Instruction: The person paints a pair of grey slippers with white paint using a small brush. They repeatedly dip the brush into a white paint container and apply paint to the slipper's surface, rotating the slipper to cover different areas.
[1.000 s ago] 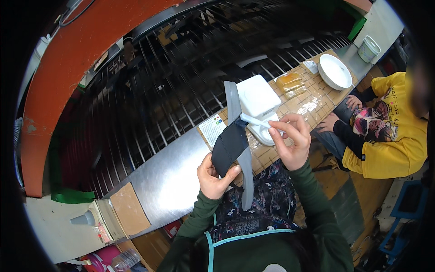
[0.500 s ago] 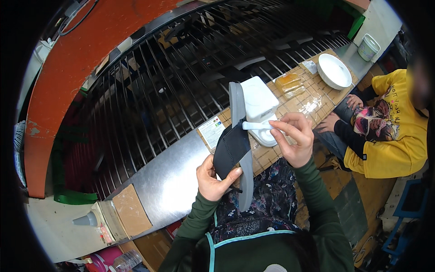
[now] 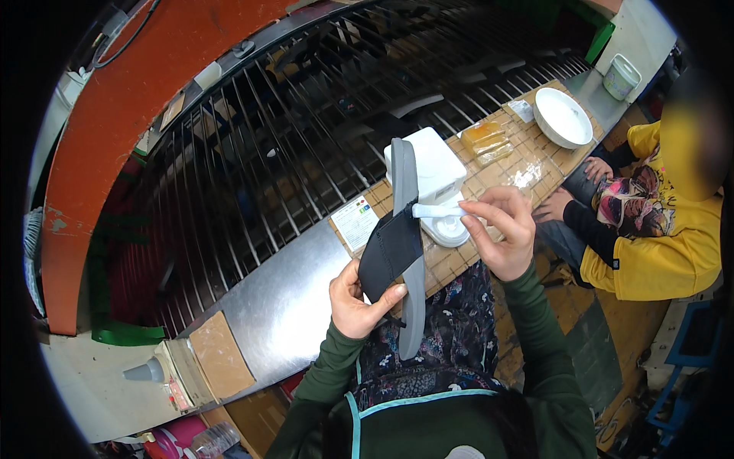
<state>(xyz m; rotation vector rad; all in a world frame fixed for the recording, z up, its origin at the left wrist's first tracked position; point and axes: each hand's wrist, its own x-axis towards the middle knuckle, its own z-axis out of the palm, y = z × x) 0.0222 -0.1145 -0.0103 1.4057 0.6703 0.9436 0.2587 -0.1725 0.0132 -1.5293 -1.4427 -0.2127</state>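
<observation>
My left hand [image 3: 357, 297] grips a grey slide sandal [image 3: 409, 252] by its black strap [image 3: 391, 246], holding it on edge above my lap. My right hand [image 3: 502, 229] pinches a white brush-like applicator [image 3: 437, 209] whose tip touches the sandal's sole edge near the strap. Just behind the sandal stand a white square box [image 3: 433, 163] and a small white pot [image 3: 449, 228] on the wooden bench top [image 3: 489, 172].
A conveyor of dark metal rods [image 3: 306, 138] runs behind the bench, with an orange frame [image 3: 115, 122]. A white bowl [image 3: 563, 116], a yellow packet [image 3: 486, 139] and a printed card [image 3: 355, 222] lie on the bench. A person in yellow [image 3: 650, 222] sits at the right.
The sandal has tilted slightly and my right hand has brought the applicator closer against its edge; both hands stay in nearly the same place.
</observation>
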